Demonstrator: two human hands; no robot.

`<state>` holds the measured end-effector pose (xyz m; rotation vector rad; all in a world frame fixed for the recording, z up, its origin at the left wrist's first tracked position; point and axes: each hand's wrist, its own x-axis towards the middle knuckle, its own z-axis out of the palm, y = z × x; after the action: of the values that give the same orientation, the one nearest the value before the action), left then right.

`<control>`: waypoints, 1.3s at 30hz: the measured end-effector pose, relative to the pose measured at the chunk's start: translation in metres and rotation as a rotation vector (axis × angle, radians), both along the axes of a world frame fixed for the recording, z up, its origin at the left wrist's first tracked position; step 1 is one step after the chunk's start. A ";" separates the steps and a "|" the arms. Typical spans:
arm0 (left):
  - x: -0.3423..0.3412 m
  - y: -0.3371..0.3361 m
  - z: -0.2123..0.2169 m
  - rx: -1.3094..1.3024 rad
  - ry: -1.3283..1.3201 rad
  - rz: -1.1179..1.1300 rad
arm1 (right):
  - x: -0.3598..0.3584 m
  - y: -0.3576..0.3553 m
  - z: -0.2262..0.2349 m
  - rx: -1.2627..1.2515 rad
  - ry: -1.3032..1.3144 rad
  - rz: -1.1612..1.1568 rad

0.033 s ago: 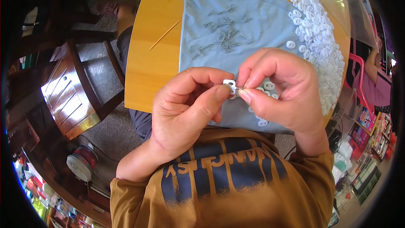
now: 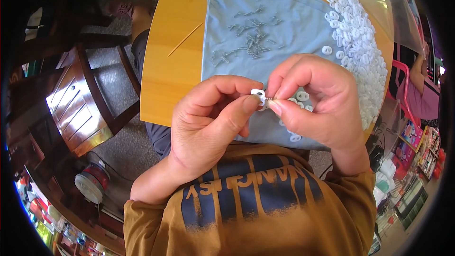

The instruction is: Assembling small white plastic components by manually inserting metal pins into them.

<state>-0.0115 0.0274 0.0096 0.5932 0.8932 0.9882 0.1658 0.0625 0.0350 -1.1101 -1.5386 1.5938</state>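
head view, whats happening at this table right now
A person holds a small white plastic piece between the left hand and right hand, fingertips pinched together over a blue cloth on a yellow table. Small metal springs lie scattered on the cloth, with a heap of white pieces to the right.

1. Bright daylight falls from about one o'clock and lights the round orange-yellow wooden table [image 2: 170,61] and the pale blue cloth [image 2: 265,23] evenly.
2. Glare washes out the heap of small white plastic pieces [image 2: 360,42] and the clear plastic bag [image 2: 379,0] at one to two o'clock, so single shapes merge.
3. The left hand [image 2: 208,123] and right hand [image 2: 317,104] are sharp at centre and throw soft shadows on the cloth beneath them.
4. The dark wooden chair [image 2: 76,104] at nine o'clock sits in dim shade with one bright reflection.
5. Fisheye bending curves the table rim; the corners are black, and the edges at four and seven o'clock are smeared.
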 end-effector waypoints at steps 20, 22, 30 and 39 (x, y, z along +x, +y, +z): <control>-0.002 -0.003 -0.010 0.077 -0.021 0.009 | -0.001 -0.001 -0.005 0.203 -0.073 0.027; -0.002 -0.002 -0.009 0.052 -0.034 0.006 | -0.001 0.000 -0.004 0.204 -0.080 0.032; -0.001 -0.004 -0.013 0.075 -0.083 0.003 | 0.001 -0.002 -0.004 0.185 -0.077 0.029; -0.003 -0.004 -0.011 0.017 -0.172 -0.011 | 0.001 -0.001 -0.002 0.274 -0.135 0.036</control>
<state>-0.0146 0.0238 -0.0019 0.5184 0.7290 1.0221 0.1664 0.0618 0.0328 -1.0582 -1.8116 1.3035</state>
